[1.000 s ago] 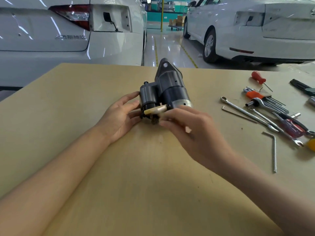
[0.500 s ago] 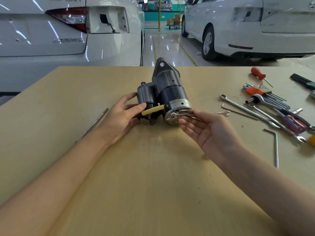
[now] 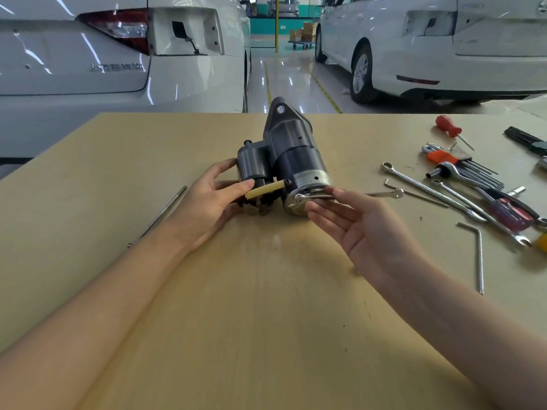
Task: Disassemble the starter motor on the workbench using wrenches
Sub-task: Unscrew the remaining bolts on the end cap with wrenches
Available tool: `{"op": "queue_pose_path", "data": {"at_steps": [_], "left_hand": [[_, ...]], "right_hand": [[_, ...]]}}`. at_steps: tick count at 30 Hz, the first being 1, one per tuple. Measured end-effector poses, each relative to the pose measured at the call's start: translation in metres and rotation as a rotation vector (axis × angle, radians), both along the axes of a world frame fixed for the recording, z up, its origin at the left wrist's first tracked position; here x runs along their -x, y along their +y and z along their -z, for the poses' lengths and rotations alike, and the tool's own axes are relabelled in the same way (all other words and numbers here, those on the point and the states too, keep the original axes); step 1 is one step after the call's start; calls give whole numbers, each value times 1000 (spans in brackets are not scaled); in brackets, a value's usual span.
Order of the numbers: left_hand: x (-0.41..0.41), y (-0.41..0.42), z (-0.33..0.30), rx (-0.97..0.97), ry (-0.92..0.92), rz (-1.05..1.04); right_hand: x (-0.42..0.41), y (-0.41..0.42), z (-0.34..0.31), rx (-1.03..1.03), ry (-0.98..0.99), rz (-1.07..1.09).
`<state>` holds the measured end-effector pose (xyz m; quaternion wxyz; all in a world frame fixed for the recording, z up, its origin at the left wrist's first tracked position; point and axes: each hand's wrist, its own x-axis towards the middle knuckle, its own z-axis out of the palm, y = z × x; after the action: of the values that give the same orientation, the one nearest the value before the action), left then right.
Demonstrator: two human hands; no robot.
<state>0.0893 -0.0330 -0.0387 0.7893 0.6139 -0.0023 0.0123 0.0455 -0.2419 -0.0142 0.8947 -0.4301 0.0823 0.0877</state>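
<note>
The dark grey starter motor (image 3: 299,161) lies on the wooden workbench (image 3: 266,321), its silver end cap (image 3: 307,184) facing me. My left hand (image 3: 207,202) holds the solenoid (image 3: 251,164) between thumb and fingers, beside a yellowish sleeved lead (image 3: 265,188). A small silver wrench (image 3: 384,193) sits with its head on the end cap and its handle pointing right. My right hand (image 3: 364,229) is palm up with straight fingers under the wrench and the thumb lying over it.
Several wrenches (image 3: 426,187), an orange hex key set (image 3: 461,164), screwdrivers (image 3: 450,130) and a bent hex key (image 3: 476,253) lie at the right. A thin rod (image 3: 165,208) lies at the left. White cars stand beyond the bench's far edge.
A second ago my right hand covered the motor's end with curled fingers. It has since turned palm up and opened, uncovering the wrench on the end cap. My left hand stays on the solenoid.
</note>
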Motion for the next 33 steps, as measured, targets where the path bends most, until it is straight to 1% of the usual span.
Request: {"op": "queue_pose_path", "data": {"at_steps": [3,5,6,8,9,11,12,13,15,18,19,21,23,24,25,26,27,29,30,31,32,33], "left_hand": [[0,0,0,-16,10,-5],[-1,0,1,-20,15,-9],[0,1,1,-23,19,-10],[0,1,0,-24,27,-8],[0,1,-1,-23,31,-4],[0,1,-2,-26,37,2],[1,2,-2,-27,40,3],[1,2,-3,-25,42,5],[2,2,-3,-17,40,19],[3,2,-4,-22,56,1],[3,2,-4,-20,56,-1],[2,1,-4,-17,53,-1],[2,2,-3,-4,51,-8],[2,3,-3,4,54,-8],[2,3,-3,8,56,-5],[2,4,-3,8,55,-1],[2,4,-4,7,56,1],[3,4,-4,10,61,2],[3,4,-5,14,61,4],[3,4,-5,18,61,7],[4,3,-5,21,61,8],[4,3,-5,23,62,7]], "right_hand": [[-1,-1,3,13,-42,8],[-1,0,2,132,-139,29],[-2,1,0,247,-206,44],[-3,3,-9,567,-390,59],[-4,5,-15,781,-512,60],[-7,9,-29,1303,-823,26],[-8,14,-36,1518,-954,-42],[-7,21,-42,1674,-1040,-131],[-5,32,-48,1854,-1134,-287],[2,42,-42,2057,-1237,-420],[6,44,-39,2103,-1257,-443],[10,41,-32,2149,-1322,-400],[10,33,-25,2064,-1438,-291],[9,27,-22,1971,-1430,-230],[8,21,-18,1835,-1378,-164],[8,15,-11,1638,-1280,-97],[8,10,-5,1397,-1110,-69],[9,0,-2,855,-669,-124],[7,-5,-2,638,-485,-177],[5,-10,-4,488,-370,-226],[3,-14,-6,402,-314,-258],[2,-18,-9,369,-299,-280]]}}
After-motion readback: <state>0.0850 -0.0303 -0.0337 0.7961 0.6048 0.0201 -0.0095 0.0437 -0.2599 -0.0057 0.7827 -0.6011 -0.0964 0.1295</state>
